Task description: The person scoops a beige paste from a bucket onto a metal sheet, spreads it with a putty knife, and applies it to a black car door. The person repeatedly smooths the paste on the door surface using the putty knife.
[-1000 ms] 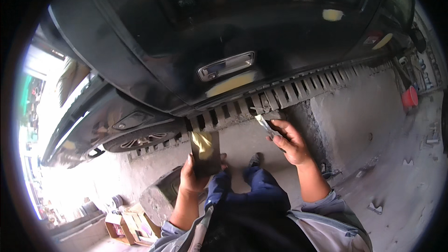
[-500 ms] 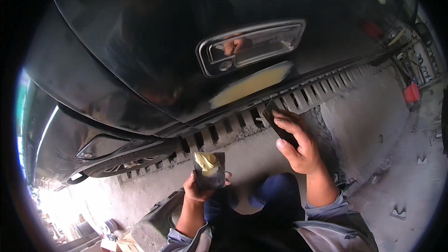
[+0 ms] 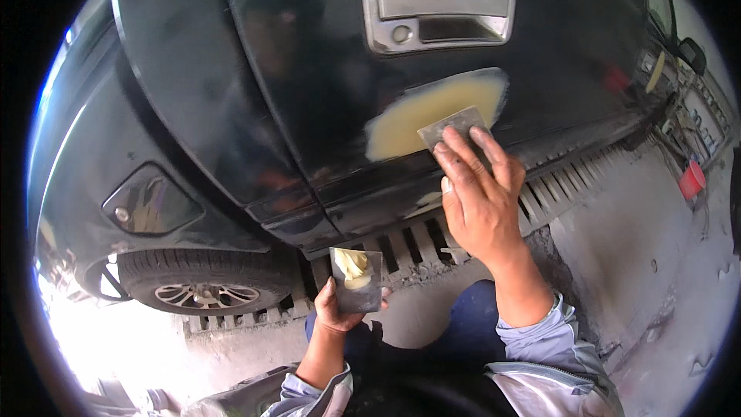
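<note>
The right hand (image 3: 482, 205) grasps a spreader (image 3: 457, 120) over the yellow filler patch (image 3: 424, 108) below the door handle (image 3: 440, 1), seemingly smoothing, which next calls for even pressure, while the left hand (image 3: 333, 313) grips a board (image 3: 361, 297) bearing putty (image 3: 352, 263).

We see right hand (image 3: 482, 212) with spreader (image 3: 457, 120) against yellow patch (image 3: 432, 106), two o'clock; left hand (image 3: 333, 316) with paste-bearing plate (image 3: 361, 300), six o'clock.

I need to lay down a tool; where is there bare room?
Bare concrete lies between the right forearm and the red cup. Crowded: around the left hand with its paste-loaded plate, near the wheel.
</note>
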A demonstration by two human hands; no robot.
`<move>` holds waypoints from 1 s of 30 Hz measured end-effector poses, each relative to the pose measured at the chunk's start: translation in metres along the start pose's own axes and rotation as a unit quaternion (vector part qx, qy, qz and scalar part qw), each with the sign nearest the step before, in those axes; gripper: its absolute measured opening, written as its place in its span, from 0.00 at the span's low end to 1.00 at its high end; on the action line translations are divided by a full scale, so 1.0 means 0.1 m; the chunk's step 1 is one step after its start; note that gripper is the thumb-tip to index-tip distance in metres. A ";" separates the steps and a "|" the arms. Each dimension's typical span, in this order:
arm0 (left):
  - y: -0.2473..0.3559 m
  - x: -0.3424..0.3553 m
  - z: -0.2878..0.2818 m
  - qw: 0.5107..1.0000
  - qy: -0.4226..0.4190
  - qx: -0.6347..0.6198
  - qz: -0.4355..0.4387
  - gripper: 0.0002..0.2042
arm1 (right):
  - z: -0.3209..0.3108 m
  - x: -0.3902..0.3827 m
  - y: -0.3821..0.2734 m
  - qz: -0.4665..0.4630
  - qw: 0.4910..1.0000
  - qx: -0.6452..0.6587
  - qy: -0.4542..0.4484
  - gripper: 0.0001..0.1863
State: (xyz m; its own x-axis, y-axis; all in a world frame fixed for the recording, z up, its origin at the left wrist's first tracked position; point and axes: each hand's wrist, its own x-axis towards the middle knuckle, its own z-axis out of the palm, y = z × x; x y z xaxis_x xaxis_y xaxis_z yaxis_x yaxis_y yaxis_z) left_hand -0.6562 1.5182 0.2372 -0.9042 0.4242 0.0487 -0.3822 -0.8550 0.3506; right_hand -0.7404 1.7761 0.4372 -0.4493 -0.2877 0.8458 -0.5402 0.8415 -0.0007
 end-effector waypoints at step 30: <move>0.01 -0.23 -0.35 0.992 0.022 -0.070 -0.100 0.37 | 0.23 0.17 -0.33 0.014 0.998 -0.058 0.024 0.22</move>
State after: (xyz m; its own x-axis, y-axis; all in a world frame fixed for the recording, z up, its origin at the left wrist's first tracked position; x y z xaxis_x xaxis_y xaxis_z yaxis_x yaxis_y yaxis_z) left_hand -0.6424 1.4975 0.2039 -0.8140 0.5788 -0.0497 -0.5746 -0.7897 0.2150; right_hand -0.7462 1.7329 0.4391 -0.4271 -0.2432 0.8709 -0.4413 0.8967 0.0340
